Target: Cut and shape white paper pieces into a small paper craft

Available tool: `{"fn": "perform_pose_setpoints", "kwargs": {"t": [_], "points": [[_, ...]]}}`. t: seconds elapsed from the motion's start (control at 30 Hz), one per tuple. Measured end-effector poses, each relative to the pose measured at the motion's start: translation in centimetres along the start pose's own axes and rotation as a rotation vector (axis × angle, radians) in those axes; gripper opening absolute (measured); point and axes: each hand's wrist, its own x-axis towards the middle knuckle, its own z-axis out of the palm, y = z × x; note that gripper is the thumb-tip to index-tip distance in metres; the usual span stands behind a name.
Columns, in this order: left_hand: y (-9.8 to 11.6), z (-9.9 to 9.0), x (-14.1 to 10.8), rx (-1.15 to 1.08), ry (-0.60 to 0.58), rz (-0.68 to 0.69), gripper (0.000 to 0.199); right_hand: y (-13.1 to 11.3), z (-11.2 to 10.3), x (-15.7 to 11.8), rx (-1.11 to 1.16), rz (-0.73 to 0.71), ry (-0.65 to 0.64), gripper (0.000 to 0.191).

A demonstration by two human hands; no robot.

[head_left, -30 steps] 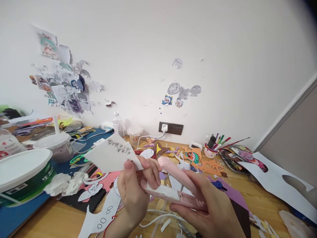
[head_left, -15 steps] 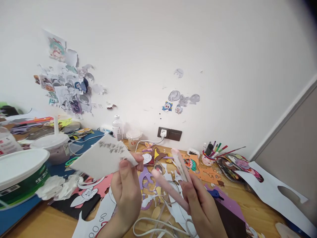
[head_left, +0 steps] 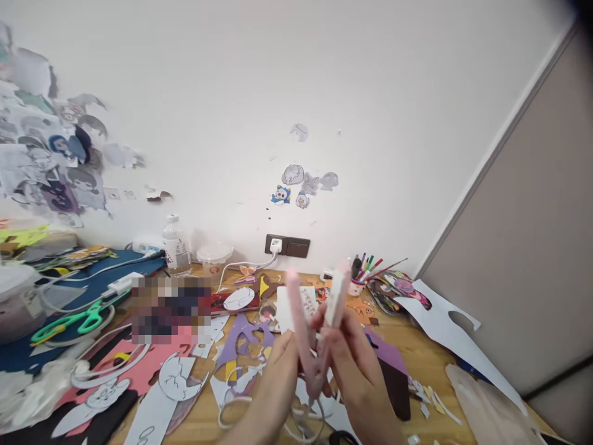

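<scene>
A small pink hair straightener (head_left: 315, 371) stands upright before me, its two arms spread in a V and a white cord at its hinge end. My right hand (head_left: 359, 377) is closed around its right arm. My left hand (head_left: 277, 377) is closed against the left arm, its fingertips partly hidden. Behind the arms is a white card (head_left: 285, 304) with dark handwriting, partly covered; whether fingers touch it I cannot tell. Purple paper cutouts (head_left: 241, 340) lie beyond my left hand.
Paper scraps litter the wooden desk. Green scissors (head_left: 69, 324), a bottle (head_left: 176, 247) and a lidded plastic cup (head_left: 214, 259) stand or lie left. A pen cup (head_left: 356, 288) and a large white sheet (head_left: 456, 340) are right. A charger (head_left: 276, 245) sits in the wall socket.
My view has turned right. My left hand has come over to the straightener, which has swung upright. The card, earlier pinched in my left hand, is now behind the straightener.
</scene>
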Motion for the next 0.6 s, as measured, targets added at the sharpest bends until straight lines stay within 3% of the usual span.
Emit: {"fn": "perform_pose_setpoints", "kwargs": {"t": [0.07,0.17,0.27,0.4,0.5,0.6], "points": [[0.5,-0.4,-0.1,0.023,-0.035,-0.019,0.042,-1.1,-0.2,0.0,-0.143,-0.054,-0.072,0.024],[1.1,-1.3,-0.2,-0.009,-0.117,-0.052,0.048,-2.0,-1.0,0.0,-0.329,-0.186,-0.037,0.02],[1.7,-1.7,-0.1,-0.144,-0.194,-0.017,0.046,-1.0,-2.5,-1.1,-0.443,-0.117,-0.03,0.021],[2.6,-2.2,0.6,-0.402,-0.193,0.193,0.03,4.3,-4.8,-5.4,-0.918,0.103,-0.314,0.013],[3.2,-2.8,1.5,-0.483,-0.127,0.389,0.026,9.2,-6.5,-9.2,-1.173,0.077,-0.334,0.024],[3.5,-3.9,2.2,-0.299,-0.059,0.568,0.031,11.9,-7.6,-11.4,-1.188,0.001,-0.305,0.034]]}}
